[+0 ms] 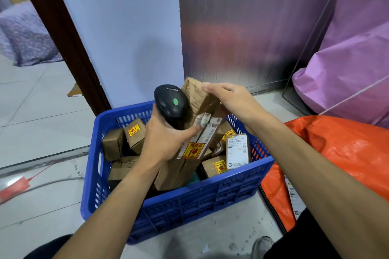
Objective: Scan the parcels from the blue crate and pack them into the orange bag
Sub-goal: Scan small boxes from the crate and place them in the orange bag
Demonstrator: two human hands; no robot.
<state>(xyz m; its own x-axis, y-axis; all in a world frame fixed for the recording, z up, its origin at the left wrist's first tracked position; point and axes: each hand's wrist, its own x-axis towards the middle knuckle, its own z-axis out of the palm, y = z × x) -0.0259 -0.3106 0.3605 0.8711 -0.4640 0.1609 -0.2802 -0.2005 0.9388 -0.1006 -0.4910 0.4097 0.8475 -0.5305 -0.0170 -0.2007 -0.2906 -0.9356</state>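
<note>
A blue plastic crate [189,202] stands on the floor in front of me, holding several brown cardboard parcels with yellow-red stickers. A long brown parcel [195,132] stands tilted up out of the crate, its white label facing me. My right hand [229,99] grips its top end. My left hand [166,141] holds a black barcode scanner [170,101] with a green light, head up, against the parcel; its thumb touches the label. The orange bag [341,153] lies to the right of the crate.
A purple sack [353,48] in a wire frame stands at the back right against a metal panel [252,27]. A dark door frame [63,38] runs at the left. A red tag [14,187] with a cable lies on the tiled floor, left.
</note>
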